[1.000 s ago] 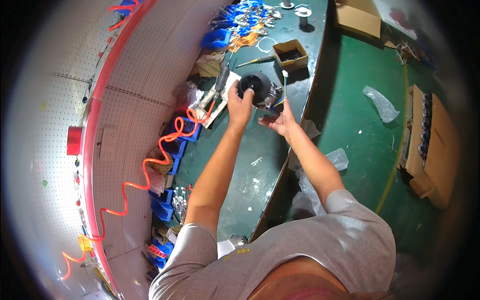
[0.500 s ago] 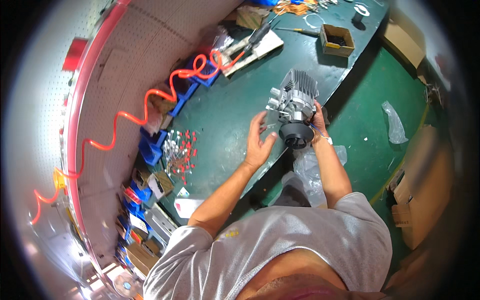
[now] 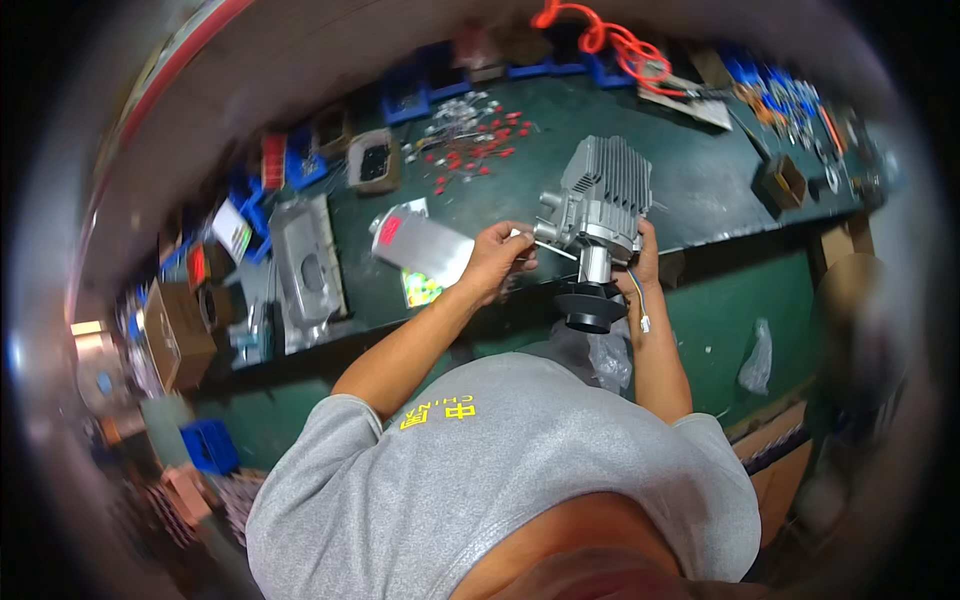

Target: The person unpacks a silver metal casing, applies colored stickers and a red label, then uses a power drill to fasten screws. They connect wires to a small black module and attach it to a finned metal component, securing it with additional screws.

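A grey cast-metal unit with cooling fins is held up in front of me, fins pointing away. Pipe stubs stick out on its left, and a black fan wheel sits at its near end. My right hand grips its right side, with the fingers partly hidden behind it. Beside that hand dangles a bundle of coloured wires with a white connector. My left hand is closed, fingertips pinched where a thin pale tube leaves the unit's left side; what they grip is too small to tell.
On the green workbench lie a silver cylinder with a red label, red-tipped wires and a metal tray-like casing. Blue bins line the back. A small box and coiled orange hose are at right.
My view has turned left, bringing the silver cylinder and metal casing into sight. My left hand, open before, has closed its fingertips beside the unit. My right hand keeps its hold.
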A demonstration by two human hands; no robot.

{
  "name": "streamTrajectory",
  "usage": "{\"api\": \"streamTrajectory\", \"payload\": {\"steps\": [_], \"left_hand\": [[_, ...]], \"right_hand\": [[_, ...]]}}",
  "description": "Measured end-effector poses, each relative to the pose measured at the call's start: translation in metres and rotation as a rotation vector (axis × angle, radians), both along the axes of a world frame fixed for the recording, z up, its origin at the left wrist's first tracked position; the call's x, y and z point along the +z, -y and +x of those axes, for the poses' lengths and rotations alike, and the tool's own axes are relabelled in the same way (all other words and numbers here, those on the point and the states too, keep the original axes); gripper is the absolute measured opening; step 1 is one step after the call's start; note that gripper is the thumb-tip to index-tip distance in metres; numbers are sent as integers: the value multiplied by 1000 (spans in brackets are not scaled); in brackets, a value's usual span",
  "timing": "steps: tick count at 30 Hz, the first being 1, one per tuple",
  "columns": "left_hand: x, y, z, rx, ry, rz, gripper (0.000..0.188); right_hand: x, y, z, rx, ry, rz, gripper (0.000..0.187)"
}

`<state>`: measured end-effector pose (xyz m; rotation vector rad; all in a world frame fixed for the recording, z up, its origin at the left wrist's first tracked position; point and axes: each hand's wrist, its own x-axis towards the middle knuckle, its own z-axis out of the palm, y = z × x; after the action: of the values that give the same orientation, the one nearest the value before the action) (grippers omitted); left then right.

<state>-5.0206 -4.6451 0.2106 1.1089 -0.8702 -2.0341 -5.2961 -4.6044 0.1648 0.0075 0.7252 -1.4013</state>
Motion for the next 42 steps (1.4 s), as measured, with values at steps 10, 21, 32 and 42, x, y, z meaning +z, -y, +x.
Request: {"api": "streamTrajectory", "payload": {"steps": [10,21,32,42], "left_hand": [[56,-115,263,304,241,-298,13],[42,-161,382,797,408,-280,12],[-6,-123,529,598,502,-314,13],[-47,-96,588,395,436,-321,13]], "right_hand": [[61,26,241,313,-320,-10,45],[91,85,437,621,-930,-232,115],[31,132,597,383,-1404,-353,118],[11,121,664,337,-1779,-120,119]]}}
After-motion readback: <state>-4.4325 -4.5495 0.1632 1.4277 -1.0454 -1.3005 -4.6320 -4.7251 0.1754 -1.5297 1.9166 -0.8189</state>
